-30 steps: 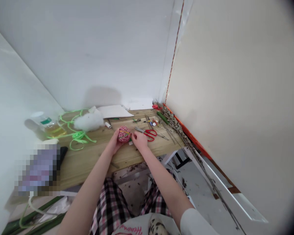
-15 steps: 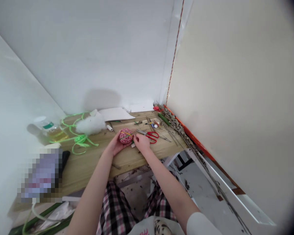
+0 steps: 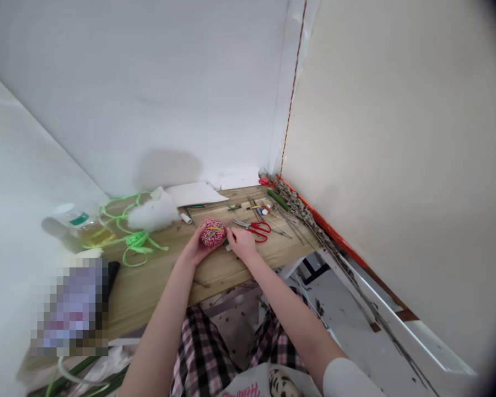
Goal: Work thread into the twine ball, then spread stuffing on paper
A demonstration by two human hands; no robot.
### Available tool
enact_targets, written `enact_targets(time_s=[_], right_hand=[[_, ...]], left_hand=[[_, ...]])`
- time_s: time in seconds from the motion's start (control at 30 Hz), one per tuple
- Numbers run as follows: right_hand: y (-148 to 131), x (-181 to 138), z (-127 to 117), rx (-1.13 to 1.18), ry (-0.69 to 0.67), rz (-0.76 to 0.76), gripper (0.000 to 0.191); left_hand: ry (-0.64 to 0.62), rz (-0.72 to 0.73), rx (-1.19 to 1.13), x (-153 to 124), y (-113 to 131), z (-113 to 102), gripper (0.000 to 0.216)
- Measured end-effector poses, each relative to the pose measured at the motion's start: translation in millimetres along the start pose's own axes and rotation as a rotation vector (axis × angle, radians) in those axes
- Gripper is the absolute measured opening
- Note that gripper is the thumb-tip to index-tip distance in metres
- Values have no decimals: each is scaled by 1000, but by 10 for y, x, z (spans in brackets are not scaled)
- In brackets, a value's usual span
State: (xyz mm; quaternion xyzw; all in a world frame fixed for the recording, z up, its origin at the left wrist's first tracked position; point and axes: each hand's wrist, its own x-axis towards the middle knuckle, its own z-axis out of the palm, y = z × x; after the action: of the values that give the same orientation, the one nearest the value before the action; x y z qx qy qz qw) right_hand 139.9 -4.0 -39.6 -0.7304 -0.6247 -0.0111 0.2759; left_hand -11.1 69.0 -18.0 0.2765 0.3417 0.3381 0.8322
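A round ball, patterned in red and white with yellow and green strands across it, rests in my left hand, whose fingers curl around its left side and underneath. Against its right side, my right hand is closed in a pinch. What those fingertips hold is too small to make out. Red-handled scissors lie just beyond my right hand, blades pointing left. A small white piece shows on the table below the ball.
Left on the wooden table are white stuffing, bright green cord, a bottle of yellowish liquid and a blurred-out device. Dried stems run along the right edge. White paper lies at the back.
The view has shifted slightly. Both hands stay at the ball, which appears turned a little, its yellow strands now facing more upward.
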Motion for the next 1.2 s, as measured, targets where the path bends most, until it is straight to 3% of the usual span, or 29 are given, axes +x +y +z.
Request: enact_targets(time_s=[0.33, 0.6, 0.87, 1.2], right_hand=[[14, 14, -3, -12, 0, 18, 36], [26, 15, 2, -7, -3, 13, 37], [22, 18, -5, -9, -12, 6, 35], [-15, -32, -37, 5, -29, -92, 31]], left_hand=[[17, 44, -2, -5, 8, 5, 30], [-8, 107, 47, 19, -1, -24, 46], [-23, 84, 43, 26, 0, 3, 44], [-36, 192, 80, 99, -43, 43, 42]])
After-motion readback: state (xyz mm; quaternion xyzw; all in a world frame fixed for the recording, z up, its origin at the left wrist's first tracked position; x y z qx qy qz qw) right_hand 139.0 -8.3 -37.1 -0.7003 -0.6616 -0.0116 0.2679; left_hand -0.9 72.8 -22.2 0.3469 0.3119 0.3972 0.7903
